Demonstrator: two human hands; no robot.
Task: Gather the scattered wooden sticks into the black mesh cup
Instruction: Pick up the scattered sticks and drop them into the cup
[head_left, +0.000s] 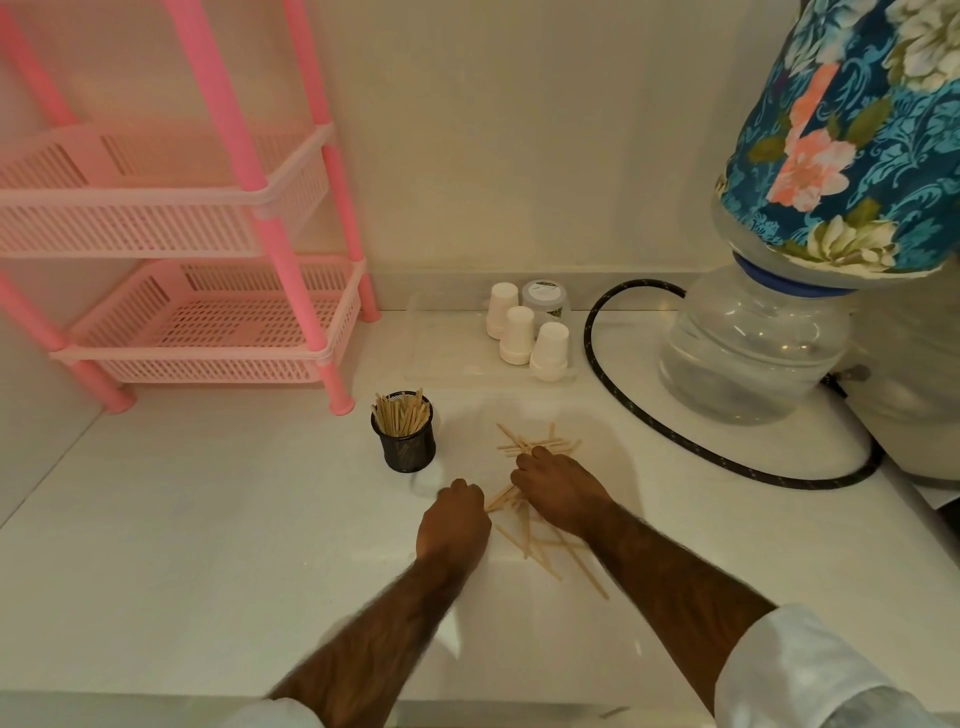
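- Left sleeve (283, 714): white cloth, only a sliver showing at the bottom edge, left of centre.
- Right sleeve (810, 675): white, loose and creased, with a wide cuff edge, filling the lower right corner.
- Forearms: bare and hairy from the sleeves to the wrists, in the lower middle of the frame.
- Left hand (457, 519) and right hand (558, 488): bare, just below the frame's centre.
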